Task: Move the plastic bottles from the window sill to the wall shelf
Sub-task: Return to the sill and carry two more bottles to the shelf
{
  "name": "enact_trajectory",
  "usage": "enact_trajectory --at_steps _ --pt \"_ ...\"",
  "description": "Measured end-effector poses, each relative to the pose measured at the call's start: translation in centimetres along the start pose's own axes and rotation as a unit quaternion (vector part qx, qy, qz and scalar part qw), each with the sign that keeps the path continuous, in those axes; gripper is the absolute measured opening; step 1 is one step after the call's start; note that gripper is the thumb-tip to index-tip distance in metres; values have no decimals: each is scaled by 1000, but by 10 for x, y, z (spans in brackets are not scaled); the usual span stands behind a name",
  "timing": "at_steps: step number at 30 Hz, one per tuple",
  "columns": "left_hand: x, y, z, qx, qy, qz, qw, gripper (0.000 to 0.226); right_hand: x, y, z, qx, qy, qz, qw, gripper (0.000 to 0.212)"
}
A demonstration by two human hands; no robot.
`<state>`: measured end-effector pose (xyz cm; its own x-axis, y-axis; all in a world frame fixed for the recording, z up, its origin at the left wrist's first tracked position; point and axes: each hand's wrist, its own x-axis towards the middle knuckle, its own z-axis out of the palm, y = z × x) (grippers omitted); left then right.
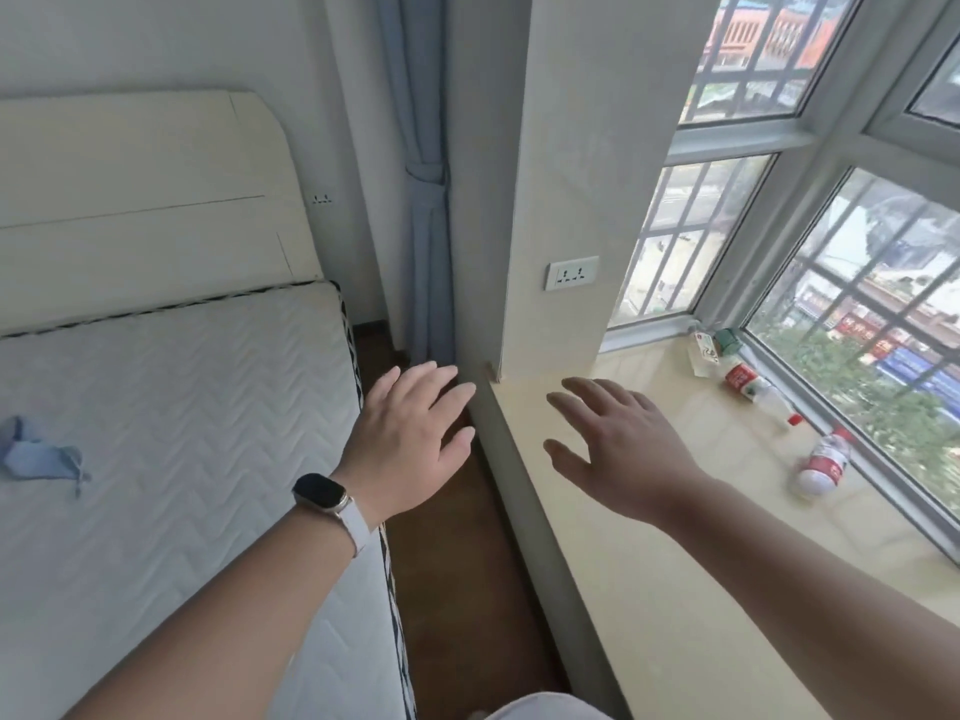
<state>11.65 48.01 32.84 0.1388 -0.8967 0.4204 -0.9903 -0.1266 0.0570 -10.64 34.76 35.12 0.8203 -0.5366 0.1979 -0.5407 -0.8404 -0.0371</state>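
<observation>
Now our left hand (410,439) with fingers spread wide over the floor gap, our right hand (618,454) wide open above the window sill (649,589), holding nothing, two red-label plastic bottles (823,462) (753,389) lying down by the window glass, well apart from our hands

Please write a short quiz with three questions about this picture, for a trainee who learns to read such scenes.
1. True or false: the right hand already holds a bottle.
2. How many red-labelled bottles lie on the sill?
A. one
B. two
C. four
3. Fill the gap: the left hand has a ____ on its wrist.

Key
1. False. Both hands are open and empty.
2. B. The near bottle and the far bottle both lie on their sides by the window.
3. Watch.
</observation>
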Motion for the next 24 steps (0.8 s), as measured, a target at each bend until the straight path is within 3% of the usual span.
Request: enact_trajectory --at_steps 10,24 --pt "44 -30 35 -26 -33 16 999 46 44 25 17 -13 -9 22 1000 51" --pt "222 -18 110 -11 -71 117 991 43 130 156 65 6 7 102 995 51"
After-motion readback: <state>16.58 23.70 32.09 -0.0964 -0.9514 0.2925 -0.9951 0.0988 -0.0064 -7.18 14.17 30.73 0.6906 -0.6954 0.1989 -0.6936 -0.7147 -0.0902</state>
